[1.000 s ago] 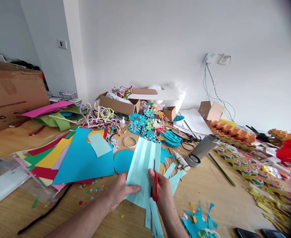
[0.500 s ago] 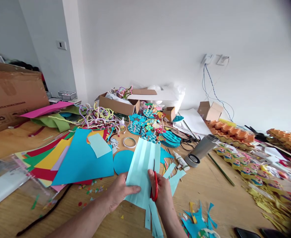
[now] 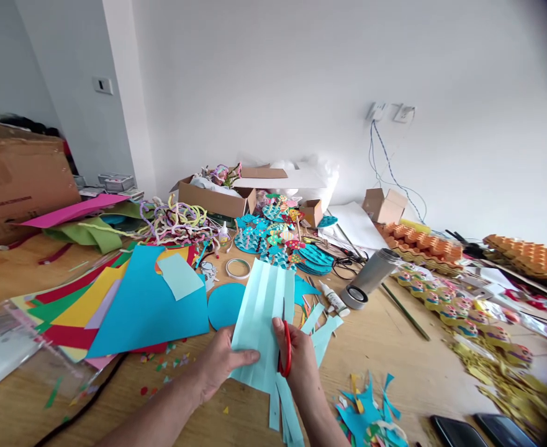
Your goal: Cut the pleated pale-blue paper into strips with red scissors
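My left hand (image 3: 221, 363) pinches the lower left edge of a pale aqua sheet of paper (image 3: 259, 310), thumb on top and fingers underneath. Pleat-like fold lines run along the sheet's length. In my right hand (image 3: 296, 357) is a pair of red-handled scissors (image 3: 287, 354), its dark blade lying along the sheet's right side, pointing away from me. Narrow aqua paper strips (image 3: 285, 403) hang below my right hand. Wider aqua pieces (image 3: 324, 332) lie just right of the sheet. A blue paper circle (image 3: 226, 304) lies partly under the sheet's left edge.
Coloured paper sheets (image 3: 152, 310) are spread at left. Beyond the sheet lie a tape roll (image 3: 238, 268) and blue paper crafts (image 3: 277, 230). A glue bottle (image 3: 334, 299), a steel flask (image 3: 370, 276) and egg cartons (image 3: 445, 298) stand right. Blue scraps (image 3: 366, 410) and phones (image 3: 454, 429) lie nearer.
The view has shifted slightly, so the surroundings appear farther left and more of the phones shows. Both hands keep their hold on the sheet and scissors, with little visible movement.
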`<state>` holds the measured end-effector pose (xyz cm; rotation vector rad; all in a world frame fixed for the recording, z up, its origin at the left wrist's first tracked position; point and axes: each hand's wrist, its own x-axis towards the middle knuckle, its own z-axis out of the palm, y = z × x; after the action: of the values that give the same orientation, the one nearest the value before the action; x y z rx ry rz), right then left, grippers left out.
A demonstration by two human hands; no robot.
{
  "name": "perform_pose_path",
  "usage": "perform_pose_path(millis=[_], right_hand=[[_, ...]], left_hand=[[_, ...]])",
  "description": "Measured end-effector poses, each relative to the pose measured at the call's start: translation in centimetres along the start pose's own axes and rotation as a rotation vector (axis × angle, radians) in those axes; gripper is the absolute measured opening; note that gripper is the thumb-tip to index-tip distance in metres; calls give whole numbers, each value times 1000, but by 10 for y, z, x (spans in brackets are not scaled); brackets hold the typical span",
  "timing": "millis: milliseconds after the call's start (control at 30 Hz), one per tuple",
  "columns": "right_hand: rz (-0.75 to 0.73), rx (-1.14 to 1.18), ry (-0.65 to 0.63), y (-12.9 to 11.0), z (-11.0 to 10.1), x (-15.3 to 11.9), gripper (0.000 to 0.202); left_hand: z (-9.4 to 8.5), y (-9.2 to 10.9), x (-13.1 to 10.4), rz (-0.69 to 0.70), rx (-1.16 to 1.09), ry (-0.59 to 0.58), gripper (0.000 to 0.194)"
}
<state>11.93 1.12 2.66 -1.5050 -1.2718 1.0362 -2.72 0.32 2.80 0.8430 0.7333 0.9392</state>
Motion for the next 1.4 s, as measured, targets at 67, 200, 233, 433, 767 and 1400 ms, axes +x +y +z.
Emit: perform_pose_path(millis=[67, 200, 233, 433, 767, 1400], right_hand=[[-12, -27, 19, 1, 0, 1, 48], [-50, -70, 62, 0, -1, 1, 49], [-49, -71, 59, -1, -2, 1, 49], [-12, -110, 55, -1, -3, 1, 51], [-25, -93, 47, -1, -4, 2, 50], [-35, -122, 78, -3, -4, 2, 48]], left_hand=[[1, 1, 0, -5, 11, 15, 52], [4, 2, -1, -7, 12, 28, 52], [4, 2, -1, -7, 9, 26, 52], [3, 1, -1, -1, 2, -4, 53], [3, 1, -2, 21, 35, 8, 53], [-2, -2, 0, 20, 72, -15, 50]])
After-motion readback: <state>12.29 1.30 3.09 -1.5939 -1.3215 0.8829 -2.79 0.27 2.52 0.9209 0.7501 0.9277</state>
